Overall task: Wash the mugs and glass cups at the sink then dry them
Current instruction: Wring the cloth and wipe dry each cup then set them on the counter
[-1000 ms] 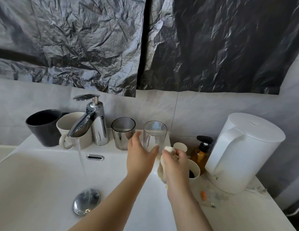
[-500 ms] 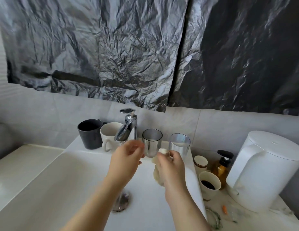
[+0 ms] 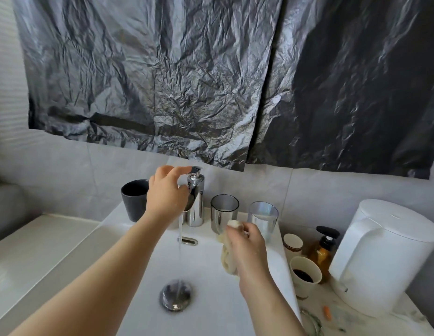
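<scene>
**Colleague:** What colours are on your feed?

**Operator:** I see a black mug (image 3: 134, 200), a clear glass cup (image 3: 263, 218), a mirrored silver cup (image 3: 223, 215), a chrome faucet (image 3: 197, 209) and a white sink (image 3: 208, 318).

**Colleague:** And around them?

**Operator:** I make out a cream cloth (image 3: 228, 259), a white kettle (image 3: 385, 260), an amber bottle (image 3: 322, 255) with black pump, grey wall tiles (image 3: 65, 170), glossy black crinkled plastic sheet (image 3: 162, 81).

The mug (image 3: 134, 200) stands left of the tap (image 3: 195, 207) on the sink's (image 3: 206, 267) back ledge, with the first glass cup (image 3: 224, 213) and second glass cup (image 3: 263, 218) to its right. The left hand (image 3: 166, 195) is on the tap's lever, and the right hand (image 3: 247, 248) holds a cloth (image 3: 228, 260) over the basin, before the cups. The kettle (image 3: 380, 258) stands right of the sink.
</scene>
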Demonstrator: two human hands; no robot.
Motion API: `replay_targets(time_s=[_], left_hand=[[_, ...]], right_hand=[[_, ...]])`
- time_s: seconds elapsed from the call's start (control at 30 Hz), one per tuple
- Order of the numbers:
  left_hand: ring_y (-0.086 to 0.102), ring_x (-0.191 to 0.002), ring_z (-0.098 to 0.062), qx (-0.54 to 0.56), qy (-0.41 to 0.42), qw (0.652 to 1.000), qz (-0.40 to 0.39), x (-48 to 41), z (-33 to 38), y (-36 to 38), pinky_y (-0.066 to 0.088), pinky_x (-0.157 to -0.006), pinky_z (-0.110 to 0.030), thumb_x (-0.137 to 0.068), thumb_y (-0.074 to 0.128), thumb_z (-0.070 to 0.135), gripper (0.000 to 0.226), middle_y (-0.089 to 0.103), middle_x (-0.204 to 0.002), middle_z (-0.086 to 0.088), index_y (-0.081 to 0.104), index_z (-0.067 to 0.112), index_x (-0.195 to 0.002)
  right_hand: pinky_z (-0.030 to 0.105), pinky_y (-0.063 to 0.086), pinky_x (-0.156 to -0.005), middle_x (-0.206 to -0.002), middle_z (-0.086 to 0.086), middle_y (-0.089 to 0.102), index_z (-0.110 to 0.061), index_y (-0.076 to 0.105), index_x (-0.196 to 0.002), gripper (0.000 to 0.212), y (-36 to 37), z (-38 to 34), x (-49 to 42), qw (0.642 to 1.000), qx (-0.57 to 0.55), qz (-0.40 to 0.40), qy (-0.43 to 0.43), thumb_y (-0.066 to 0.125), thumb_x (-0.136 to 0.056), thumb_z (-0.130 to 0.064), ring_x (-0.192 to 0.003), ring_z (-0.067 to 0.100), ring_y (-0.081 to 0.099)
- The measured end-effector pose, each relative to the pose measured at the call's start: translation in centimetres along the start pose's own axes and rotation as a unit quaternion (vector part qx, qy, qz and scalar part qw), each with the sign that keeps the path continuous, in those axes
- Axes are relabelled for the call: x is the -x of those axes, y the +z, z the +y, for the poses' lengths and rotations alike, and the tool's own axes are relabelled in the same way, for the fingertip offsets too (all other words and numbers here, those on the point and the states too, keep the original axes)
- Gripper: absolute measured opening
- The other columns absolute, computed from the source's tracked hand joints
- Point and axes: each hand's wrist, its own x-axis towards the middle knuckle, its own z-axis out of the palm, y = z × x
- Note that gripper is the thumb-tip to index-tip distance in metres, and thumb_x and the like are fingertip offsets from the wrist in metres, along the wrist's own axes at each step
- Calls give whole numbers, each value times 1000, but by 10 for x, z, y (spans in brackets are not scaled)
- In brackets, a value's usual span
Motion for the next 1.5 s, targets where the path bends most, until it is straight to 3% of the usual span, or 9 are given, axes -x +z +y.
replay_targets(time_s=[0.43,0.6,0.7,0.77,0.83,0.9,1.1,1.2,1.5], left_hand=[[40,-125,-23,-15,11,1000,-14,30,-9,-2,32,-105,-35,-92,55,26,42,43,-134,1,51,32,-134],[54,-93,-8,104,31,994,24,103,-28,15,41,-83,-24,-90,58,13,26,46,-115,7,62,21,-114],[54,-106,-16,107,-31,993,-25,139,-49,38,46,-90,-32,-94,54,28,25,49,-119,8,58,26,-118],[57,-105,-22,187,-193,953,-138,149,-55,47,53,-85,-41,-96,44,46,31,54,-123,-1,52,32,-121],[63,-95,-27,333,-352,844,-231,153,-52,45,58,-68,-42,-95,34,58,40,62,-115,-8,55,28,-112],[68,-77,-26,414,-391,785,-243,152,-51,42,56,-63,-40,-95,32,59,50,70,-94,-11,61,19,-99],[67,-93,-23,390,-380,812,-210,146,-44,62,55,-62,-32,-99,37,46,37,67,-107,-9,59,18,-113],[64,-83,-14,377,-357,839,-164,148,-44,63,50,-58,-28,-101,37,30,23,65,-96,-4,55,16,-105],[58,-75,-15,324,-248,905,-124,156,-45,84,44,-67,-23,-102,36,25,32,62,-75,2,56,13,-80]], right_hand=[[17,40,-47,-75,1,64,-16,57,-95,5,-19,4,19,998,-39,-52,17,56,-90,-16,-57,15,52],[32,46,-75,-112,3,68,-23,57,-115,59,-17,30,20,989,-97,-76,84,52,-76,-66,-104,20,63],[30,45,-69,-103,5,68,-19,56,-106,31,-19,45,23,985,-136,-62,86,38,-96,-42,-90,23,64],[29,46,-64,-94,4,66,-20,54,-97,19,-15,48,33,977,-179,-65,99,38,-99,-29,-82,23,64],[28,47,-62,-91,3,65,-20,53,-95,15,-10,54,39,976,-182,-75,92,40,-100,-24,-80,20,63],[27,45,-63,-91,0,64,-20,51,-96,13,-7,62,44,990,-100,-76,66,40,-100,-24,-82,15,61],[35,36,-103,-122,-15,51,-52,47,-112,24,6,86,45,965,256,-45,-24,31,-98,-41,-118,14,43],[31,27,-98,-134,-13,40,-47,43,-124,31,3,88,43,912,405,-7,-66,27,-98,-46,-121,14,38],[42,53,-74,-88,-5,65,-35,47,-87,21,0,116,26,973,221,-35,-64,33,-91,-50,-85,19,62]])
